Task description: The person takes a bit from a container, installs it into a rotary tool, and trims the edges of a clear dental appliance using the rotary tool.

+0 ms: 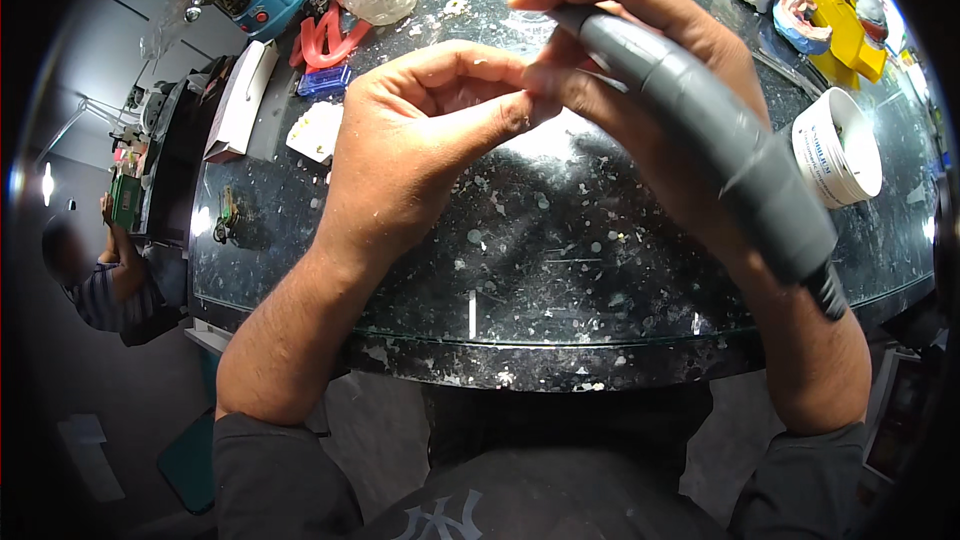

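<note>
The dark handpiece (705,125) lies in the right hand (660,145), fingers curled around it, its long axis slanting from far left to near right. Just left of its far end, the left hand (395,140) has its fingertips together against the right thumb; I cannot tell whether they pinch anything. The tapered, ringed casing looks smooth; the glossy black surface (570,285) is white-speckled.

Lettering (820,156) on white tub (808,137), dark shirt (540,490)
</note>
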The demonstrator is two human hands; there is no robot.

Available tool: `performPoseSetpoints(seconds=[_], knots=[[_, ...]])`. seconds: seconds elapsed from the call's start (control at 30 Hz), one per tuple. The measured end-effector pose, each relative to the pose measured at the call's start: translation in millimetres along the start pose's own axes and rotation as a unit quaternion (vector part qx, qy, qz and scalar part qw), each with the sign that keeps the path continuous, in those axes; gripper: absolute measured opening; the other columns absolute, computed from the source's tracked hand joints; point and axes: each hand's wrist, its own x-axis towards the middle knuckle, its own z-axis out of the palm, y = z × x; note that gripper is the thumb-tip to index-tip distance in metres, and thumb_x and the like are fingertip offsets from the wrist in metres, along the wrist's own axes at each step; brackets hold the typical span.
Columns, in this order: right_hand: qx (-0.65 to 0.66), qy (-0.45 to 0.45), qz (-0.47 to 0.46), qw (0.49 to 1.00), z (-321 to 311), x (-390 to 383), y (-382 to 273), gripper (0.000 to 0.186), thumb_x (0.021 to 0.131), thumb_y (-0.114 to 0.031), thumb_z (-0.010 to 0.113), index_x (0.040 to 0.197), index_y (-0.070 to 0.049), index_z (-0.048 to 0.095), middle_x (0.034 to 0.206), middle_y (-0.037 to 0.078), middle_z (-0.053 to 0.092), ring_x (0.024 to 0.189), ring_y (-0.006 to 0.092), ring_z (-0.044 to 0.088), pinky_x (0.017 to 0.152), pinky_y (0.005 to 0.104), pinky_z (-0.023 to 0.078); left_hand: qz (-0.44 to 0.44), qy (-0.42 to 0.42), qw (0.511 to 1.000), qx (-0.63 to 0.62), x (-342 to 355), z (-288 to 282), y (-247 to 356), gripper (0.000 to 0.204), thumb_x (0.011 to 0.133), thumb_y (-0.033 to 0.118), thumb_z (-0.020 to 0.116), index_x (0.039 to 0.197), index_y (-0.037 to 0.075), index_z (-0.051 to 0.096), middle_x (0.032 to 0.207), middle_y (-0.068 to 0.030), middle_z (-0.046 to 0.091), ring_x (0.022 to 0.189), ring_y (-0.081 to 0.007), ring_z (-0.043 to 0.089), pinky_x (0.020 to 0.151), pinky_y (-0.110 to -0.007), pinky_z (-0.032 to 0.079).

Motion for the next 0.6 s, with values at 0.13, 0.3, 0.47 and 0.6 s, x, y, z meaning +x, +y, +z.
performPoseSetpoints(seconds=[0.13,0.3,0.47,0.6], knots=[[-0.036,0.132,0.008,0.991,-9,2,15,0.029,0.083,-0.002,0.068,0.111,0.0,0.058,0.091,0.006,0.064,0.083,0.0084,0.061,0.074,0.0201,0.05,0.001,0.013,0.997,-0.08,4,6,2,0.034,0.085,0.003,0.069,0.117,-0.003,0.058,0.1,-0.0117,0.068,0.094,-0.0152,0.066,0.089,-0.027,0.052],[0.014,0.169,0.152,0.974,-9,-4,6,0.029,0.085,-0.007,0.068,0.113,-0.004,0.058,0.092,0.003,0.063,0.089,0.01,0.062,0.082,0.0241,0.051,-0.048,0.03,0.996,-0.069,4,-11,-4,0.03,0.086,0.007,0.066,0.114,-0.005,0.06,0.107,-0.0145,0.066,0.095,-0.0224,0.067,0.088,-0.037,0.055],[0.216,0.176,0.233,0.932,-22,-8,11,0.027,0.091,-0.009,0.061,0.118,-0.006,0.058,0.096,0.004,0.067,0.095,0.0131,0.066,0.088,0.028,0.053,-0.003,0.038,0.997,-0.06,4,-10,-1,0.026,0.087,0.007,0.067,0.111,-0.004,0.063,0.107,-0.0141,0.067,0.092,-0.0203,0.067,0.085,-0.035,0.056],[0.16,0.189,0.147,0.958,-32,-8,15,0.033,0.091,-0.012,0.061,0.123,-0.006,0.055,0.099,0.007,0.067,0.098,0.0167,0.066,0.095,0.0297,0.05,0.013,0.032,0.997,-0.063,5,-6,3,0.026,0.086,0.007,0.067,0.11,-0.002,0.064,0.105,-0.0137,0.068,0.089,-0.0182,0.067,0.084,-0.034,0.056]])
